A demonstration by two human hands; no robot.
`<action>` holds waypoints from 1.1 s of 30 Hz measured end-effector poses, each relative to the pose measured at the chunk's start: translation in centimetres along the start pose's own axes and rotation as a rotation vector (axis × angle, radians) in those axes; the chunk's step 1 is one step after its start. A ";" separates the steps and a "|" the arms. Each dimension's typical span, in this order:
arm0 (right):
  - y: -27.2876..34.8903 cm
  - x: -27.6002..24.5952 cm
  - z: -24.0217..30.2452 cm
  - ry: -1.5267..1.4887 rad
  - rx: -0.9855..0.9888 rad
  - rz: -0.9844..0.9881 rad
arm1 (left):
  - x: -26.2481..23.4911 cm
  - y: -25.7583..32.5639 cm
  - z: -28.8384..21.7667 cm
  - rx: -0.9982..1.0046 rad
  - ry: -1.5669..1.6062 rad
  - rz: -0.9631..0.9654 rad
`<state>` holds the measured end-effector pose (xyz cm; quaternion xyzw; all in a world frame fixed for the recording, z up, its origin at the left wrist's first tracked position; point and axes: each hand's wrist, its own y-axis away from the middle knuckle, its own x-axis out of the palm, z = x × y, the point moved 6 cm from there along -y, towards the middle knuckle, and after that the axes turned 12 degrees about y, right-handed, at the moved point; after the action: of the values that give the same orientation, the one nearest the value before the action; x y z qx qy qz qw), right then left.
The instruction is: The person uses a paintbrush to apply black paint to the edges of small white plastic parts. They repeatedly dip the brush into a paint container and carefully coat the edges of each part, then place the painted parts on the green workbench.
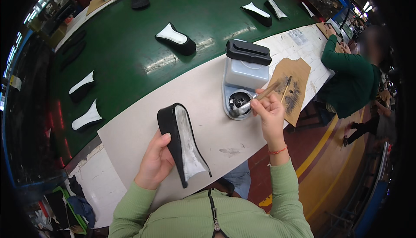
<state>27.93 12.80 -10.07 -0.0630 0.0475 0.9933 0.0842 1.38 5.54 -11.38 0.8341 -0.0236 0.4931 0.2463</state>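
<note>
Tilted above the pale work surface is a black wedge shoe sole (187, 140), its whitish inner face turned up and smeared grey toward the rounded end. Around its left side my left hand (152, 160) is closed, thumb against the black edge. My right hand (269, 112) pinches the wooden handle of a brush (265, 92). The brush's bristle end is at the round cup (239, 98) of dark, glossy liquid; whether the bristles touch the liquid I cannot tell. Joined to that cup is a translucent plastic container (246, 74), with a black block (248, 51) on top.
Right of the container, stained cardboard (299, 71) carries a second thin brush (286, 90). More soles, including a black-and-white one (175, 38), lie across the green conveyor belt (125, 43). Farther right, a person in a green sleeve (331, 49) works at the same bench.
</note>
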 end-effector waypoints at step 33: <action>9.0 3.7 14.2 -0.338 -0.838 0.006 | 10.2 3.5 -2.5 0.452 -0.265 0.441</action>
<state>21.06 6.03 4.19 0.0714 -0.3729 0.9235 0.0550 3.65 5.59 -0.51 0.8992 -0.1254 0.4145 -0.0625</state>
